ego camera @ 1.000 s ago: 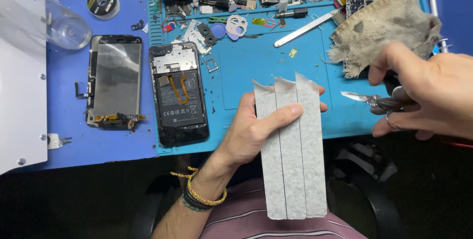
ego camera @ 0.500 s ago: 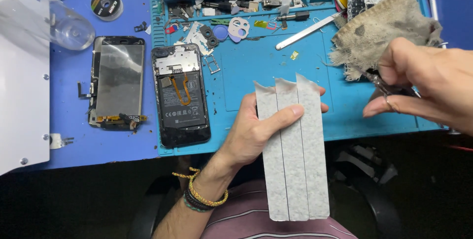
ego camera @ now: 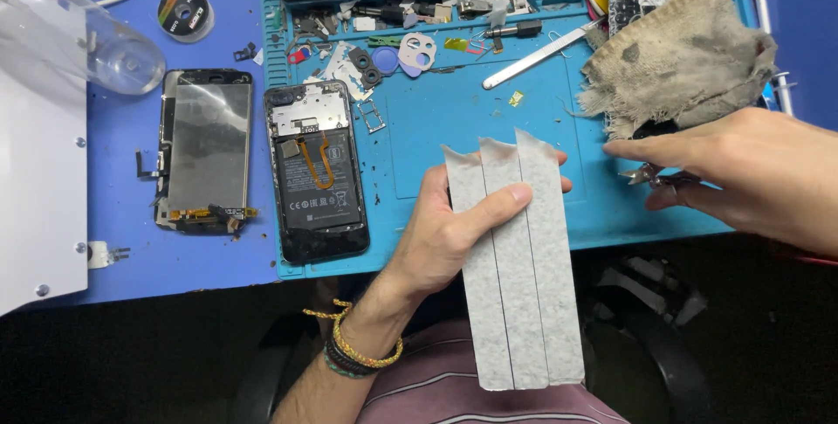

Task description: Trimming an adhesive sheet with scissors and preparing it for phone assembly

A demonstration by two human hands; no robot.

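Tweezers (ego camera: 656,177), a slim pair in bright metal, have gone down toward the blue silicone work mat (ego camera: 454,118): a second ago the right hand (ego camera: 742,175) held them up and pointing left, and now it sits low beside the frayed grey rag (ego camera: 676,62), fingers closed around them so only the tips peek out. That hand has also slid a little nearer the rag. It looks as though the tool is being parked or re-gripped rather than used on the strips.

The left hand (ego camera: 458,227) has not budged. Its thumb and fingers pinch a sheet of three long pale-grey adhesive strips (ego camera: 517,267), held upright over the front edge of the table, the lower ends hanging toward the person's lap. The strips lie side by side, parted by thin dark lines, with ragged, slightly curled tops and a speckled, papery surface.

To the left, on the mat, lies an opened black phone body (ego camera: 316,171) with its orange flex cable showing, and beside it a detached screen panel (ego camera: 202,151).
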